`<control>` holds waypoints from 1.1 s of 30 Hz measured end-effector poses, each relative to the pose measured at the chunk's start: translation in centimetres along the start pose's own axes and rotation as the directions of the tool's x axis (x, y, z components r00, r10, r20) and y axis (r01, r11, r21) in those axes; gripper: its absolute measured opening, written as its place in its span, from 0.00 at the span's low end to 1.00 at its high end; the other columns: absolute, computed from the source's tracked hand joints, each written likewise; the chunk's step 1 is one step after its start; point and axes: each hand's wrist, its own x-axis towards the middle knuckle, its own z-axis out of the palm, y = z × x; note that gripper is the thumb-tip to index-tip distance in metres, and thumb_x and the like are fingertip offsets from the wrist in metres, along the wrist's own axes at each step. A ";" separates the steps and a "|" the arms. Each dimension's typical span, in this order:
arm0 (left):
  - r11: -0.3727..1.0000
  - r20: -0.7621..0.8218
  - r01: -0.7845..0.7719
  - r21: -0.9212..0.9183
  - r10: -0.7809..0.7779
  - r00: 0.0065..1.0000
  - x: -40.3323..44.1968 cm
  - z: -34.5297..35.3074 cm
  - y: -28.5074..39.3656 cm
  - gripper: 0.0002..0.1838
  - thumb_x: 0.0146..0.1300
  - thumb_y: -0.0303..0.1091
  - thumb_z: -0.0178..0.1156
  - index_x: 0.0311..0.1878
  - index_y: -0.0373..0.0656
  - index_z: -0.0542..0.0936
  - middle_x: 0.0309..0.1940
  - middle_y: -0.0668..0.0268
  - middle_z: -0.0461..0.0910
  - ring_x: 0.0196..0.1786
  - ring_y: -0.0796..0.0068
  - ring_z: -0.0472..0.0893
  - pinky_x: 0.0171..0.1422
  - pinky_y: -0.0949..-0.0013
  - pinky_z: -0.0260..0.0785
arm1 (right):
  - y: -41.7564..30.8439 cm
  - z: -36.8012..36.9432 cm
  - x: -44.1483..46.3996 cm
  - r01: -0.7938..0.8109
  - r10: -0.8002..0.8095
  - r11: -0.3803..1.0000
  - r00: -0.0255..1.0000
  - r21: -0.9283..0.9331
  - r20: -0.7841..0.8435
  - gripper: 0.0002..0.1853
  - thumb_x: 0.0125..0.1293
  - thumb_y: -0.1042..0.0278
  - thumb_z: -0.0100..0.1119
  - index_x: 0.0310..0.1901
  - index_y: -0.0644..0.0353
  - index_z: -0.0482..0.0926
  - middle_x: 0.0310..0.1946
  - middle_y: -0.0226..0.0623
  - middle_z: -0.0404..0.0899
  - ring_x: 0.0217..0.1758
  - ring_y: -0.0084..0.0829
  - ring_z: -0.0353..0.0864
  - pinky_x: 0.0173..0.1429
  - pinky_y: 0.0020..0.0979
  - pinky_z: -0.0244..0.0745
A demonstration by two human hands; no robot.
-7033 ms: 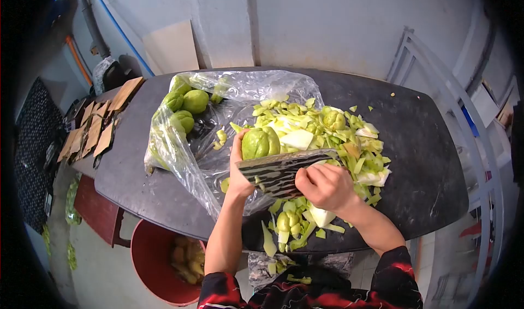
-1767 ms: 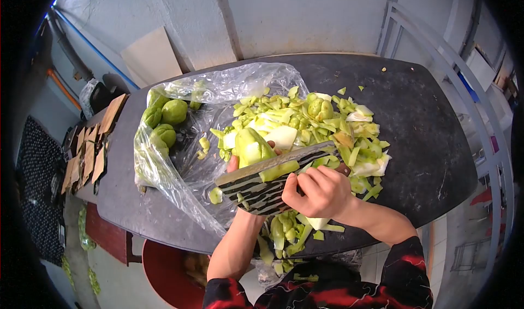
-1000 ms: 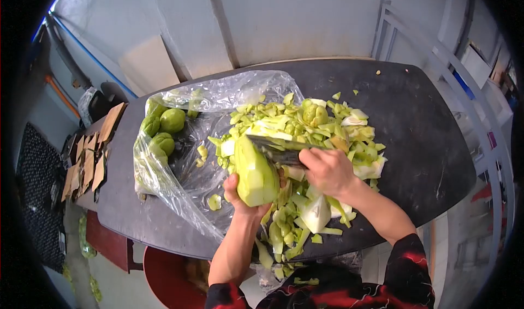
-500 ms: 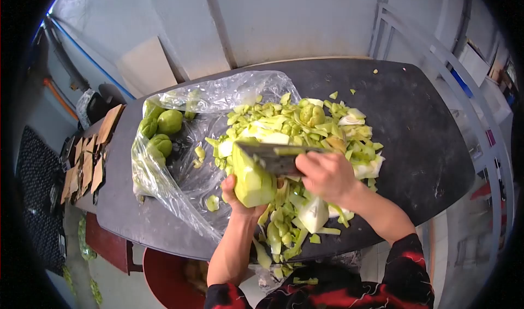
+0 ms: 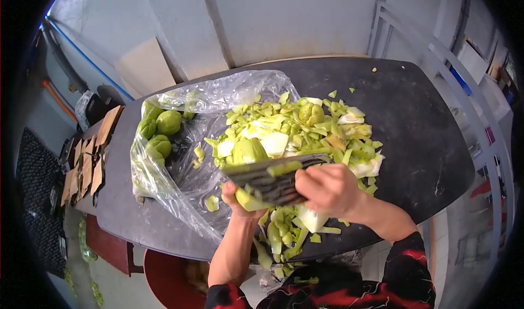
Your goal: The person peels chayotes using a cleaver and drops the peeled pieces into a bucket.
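My left hand (image 5: 234, 202) is wrapped round the lower end of a partly peeled pale green chayote (image 5: 248, 153) held above the table. In my right hand (image 5: 334, 190) is a cleaver (image 5: 256, 179) with a broad dark blade. The blade lies across the near side of the chayote and hides its middle; bits of green peel cling to it. Behind and to the right spreads a heap of chayote peelings (image 5: 357, 149) with some pale pieces among them. More peelings (image 5: 284, 230) lie close to me, below my hands.
Several unpeeled chayotes (image 5: 168, 122) sit in a clear plastic bag (image 5: 240, 86) on the left of the dark table (image 5: 415, 123). A red tub (image 5: 164, 281) stands below the near edge. Grey metal rails (image 5: 464, 85) run along the right.
The cleaver has come down along the chayote towards me, and its blade now covers the fruit's middle. My right hand has moved slightly lower; my left hand keeps its hold.
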 end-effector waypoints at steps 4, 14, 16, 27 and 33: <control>0.999 0.098 0.045 -0.022 -0.042 0.994 0.7 -4.7 -0.8 0.54 0.52 0.73 0.61 0.73 0.42 0.64 0.60 0.52 0.76 0.56 0.55 0.80 0.60 0.50 0.76 | 0.1 1.1 -0.6 0.114 -0.121 0.990 0.989 -0.082 -0.081 0.04 0.57 0.73 0.60 0.32 0.56 0.74 0.19 0.26 0.71 0.17 0.22 0.75 0.18 0.27 0.71; 0.993 0.072 0.001 -0.120 0.008 0.997 1.0 -1.7 0.3 0.45 0.61 0.72 0.54 0.71 0.46 0.69 0.57 0.56 0.78 0.57 0.59 0.79 0.58 0.53 0.75 | 3.0 3.2 -1.3 -0.226 0.226 0.974 0.971 -0.019 0.076 0.12 0.48 0.79 0.62 0.32 0.58 0.69 0.21 0.35 0.73 0.22 0.40 0.79 0.24 0.39 0.74; 0.996 -0.100 -0.017 -0.083 0.008 0.995 1.2 -0.3 0.6 0.43 0.64 0.72 0.51 0.70 0.47 0.69 0.57 0.57 0.79 0.58 0.60 0.78 0.61 0.52 0.73 | 2.6 2.9 -1.3 -0.199 0.199 0.980 0.977 -0.020 0.075 0.12 0.47 0.79 0.62 0.32 0.59 0.70 0.21 0.35 0.73 0.22 0.39 0.79 0.24 0.38 0.74; 0.950 0.002 0.105 -0.296 -0.109 0.994 1.1 -1.8 0.9 0.37 0.67 0.66 0.53 0.66 0.44 0.71 0.59 0.53 0.74 0.57 0.54 0.78 0.63 0.50 0.75 | -1.0 3.0 -0.9 0.236 -0.243 0.962 0.969 -0.136 -0.037 0.04 0.54 0.79 0.60 0.31 0.63 0.74 0.18 0.28 0.65 0.18 0.24 0.70 0.20 0.24 0.65; 0.963 -0.018 0.086 -0.254 -0.093 0.995 1.0 -1.2 0.7 0.35 0.67 0.65 0.54 0.65 0.45 0.73 0.56 0.55 0.77 0.58 0.56 0.77 0.64 0.51 0.74 | -1.1 3.4 -1.0 0.239 -0.244 0.955 0.970 -0.173 -0.009 0.05 0.54 0.78 0.60 0.33 0.62 0.75 0.18 0.28 0.66 0.17 0.25 0.71 0.19 0.25 0.66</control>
